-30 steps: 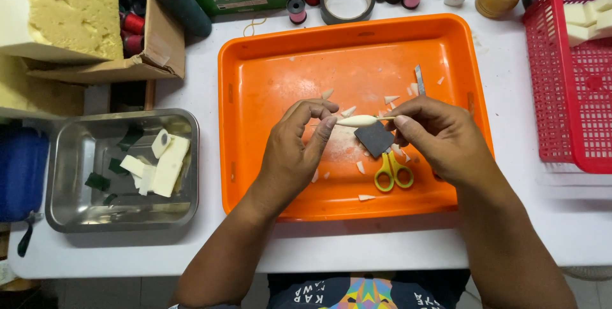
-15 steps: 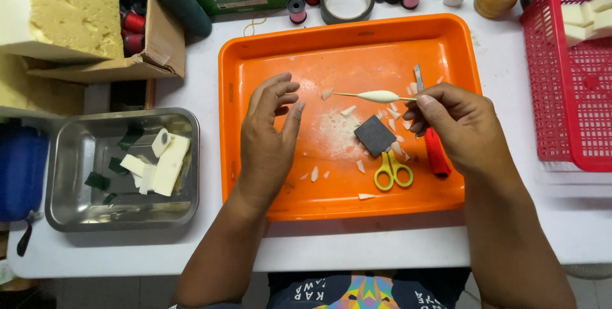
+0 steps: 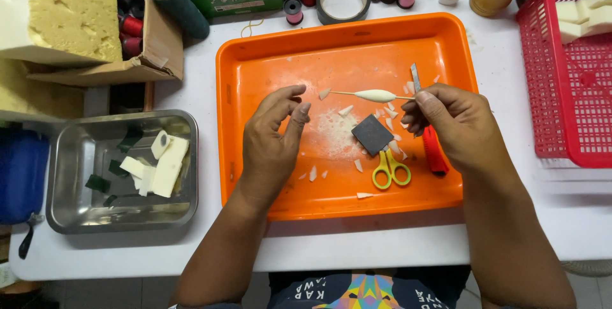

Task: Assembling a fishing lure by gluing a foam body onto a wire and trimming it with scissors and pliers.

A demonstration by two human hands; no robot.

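Observation:
My right hand (image 3: 449, 121) pinches a thin stick with a white foam bulb (image 3: 373, 95) on it, held level over the orange tray (image 3: 274, 60). My left hand (image 3: 274, 134) hovers over the tray's left half, fingers apart, holding nothing. Between the hands lie a dark grey square pad (image 3: 371, 134), yellow-handled scissors (image 3: 390, 167) and white foam scraps. A red-handled knife (image 3: 433, 150) lies under my right hand, its blade (image 3: 415, 76) sticking out above the fingers.
A steel pan (image 3: 76, 220) with white and dark green foam pieces sits at the left. Behind it is a cardboard box (image 3: 159, 54) with yellow foam and thread spools. A red basket (image 3: 561, 92) stands at the right, and a tape roll (image 3: 344, 0) behind the tray.
A second ago both hands worked together on the stick at the tray's middle. My left hand has let go and drawn left; my right hand lifted the stick up and to the right.

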